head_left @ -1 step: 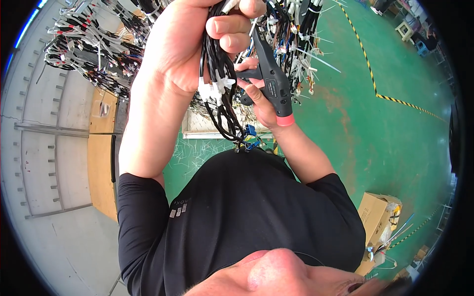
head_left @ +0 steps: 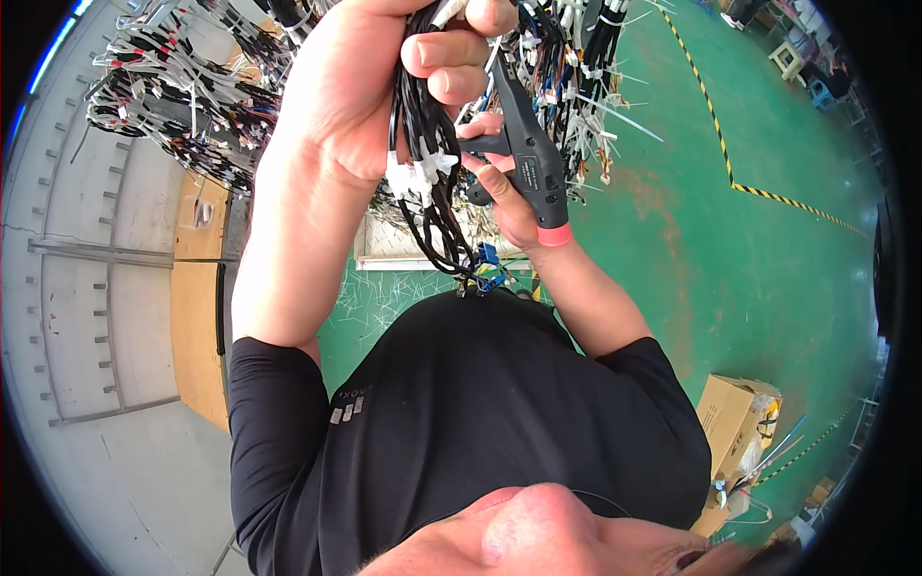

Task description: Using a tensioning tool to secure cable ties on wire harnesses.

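Observation:
My left hand [head_left: 351,91] is closed around a wire harness [head_left: 413,115] of black wires, held high in front of my chest. White connectors [head_left: 421,179] sit partway along it, and its looped lower end hangs down to blue connectors [head_left: 488,257] near my shirt. Just right of the harness, my right hand [head_left: 514,213] grips a black pistol-shaped cable tie gun [head_left: 540,173] with a red end cap. Its fingers wrap the handle and trigger side. The gun's nose points up toward the hanging wires; its tip is hard to make out among them.
Thick bundles of wires [head_left: 182,86] hang at the upper left, and more wire bundles [head_left: 576,86] hang behind the gun. Below them is a white tray [head_left: 403,261], with cut tie scraps [head_left: 375,302] on the green floor. A cardboard box [head_left: 735,418] stands at the lower right.

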Motion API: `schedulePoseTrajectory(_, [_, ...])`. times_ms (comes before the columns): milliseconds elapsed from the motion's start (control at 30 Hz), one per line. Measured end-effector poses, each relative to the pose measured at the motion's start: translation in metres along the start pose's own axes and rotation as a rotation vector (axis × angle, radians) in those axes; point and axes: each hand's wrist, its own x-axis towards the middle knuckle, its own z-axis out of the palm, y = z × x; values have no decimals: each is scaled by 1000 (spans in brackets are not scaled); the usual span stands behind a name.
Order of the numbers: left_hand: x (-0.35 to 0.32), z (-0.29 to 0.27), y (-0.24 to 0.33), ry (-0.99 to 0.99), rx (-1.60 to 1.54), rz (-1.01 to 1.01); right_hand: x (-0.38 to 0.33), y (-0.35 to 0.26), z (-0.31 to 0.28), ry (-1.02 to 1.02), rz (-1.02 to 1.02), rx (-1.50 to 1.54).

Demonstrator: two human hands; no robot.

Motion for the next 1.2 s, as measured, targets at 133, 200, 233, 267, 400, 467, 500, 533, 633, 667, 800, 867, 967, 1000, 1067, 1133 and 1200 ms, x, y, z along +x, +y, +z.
schedulePoseTrajectory(133, [0,0,-1,-2,4,8,2,4,0,11,-3,12])
schedulePoseTrajectory(200, [0,1,-2,3,1,9,4,5,1,16,-9,44])
schedulePoseTrajectory(233, [0,2,-2,8,-3,11,4,7,-1,1,-21,25])
schedulePoseTrajectory(267, [0,2,-2,8,-2,11,6,9,-2,-15,-33,5])
schedulePoseTrajectory(400, [-1,1,-1,20,0,14,9,19,-6,-29,-84,-60])
schedulePoseTrajectory(467, [-1,0,-1,28,10,11,15,23,-12,-112,-194,-223])
schedulePoseTrajectory(500, [-1,-1,0,20,-7,10,14,26,-11,-112,-194,-223])
schedulePoseTrajectory(533, [-1,-1,0,13,-23,9,12,28,-9,-91,-155,-126])
schedulePoseTrajectory(633, [-2,-3,-1,33,-19,7,13,25,-3,-64,-117,-16])
schedulePoseTrajectory(667, [-3,-2,-2,40,10,19,13,23,-1,-58,-117,-2])
schedulePoseTrajectory(800, [-8,-4,-5,52,0,28,13,7,9,-30,-82,6])
schedulePoseTrajectory(867, [-11,-6,-6,53,15,21,11,-2,17,-19,-79,159])
schedulePoseTrajectory(967, [-6,-26,-2,-92,94,25,12,-5,15,-94,-57,432])
schedulePoseTrajectory(1000, [-8,-28,-2,-79,95,30,10,-8,12,-128,-11,541])
schedulePoseTrajectory(1067, [-11,-32,-4,-83,98,38,7,-19,12,-128,52,578])
schedulePoseTrajectory(1133, [-13,-32,-3,-73,103,48,8,-33,12,-179,93,652])
schedulePoseTrajectory(1200, [-14,-35,-2,-64,107,58,5,-52,15,-131,200,767])
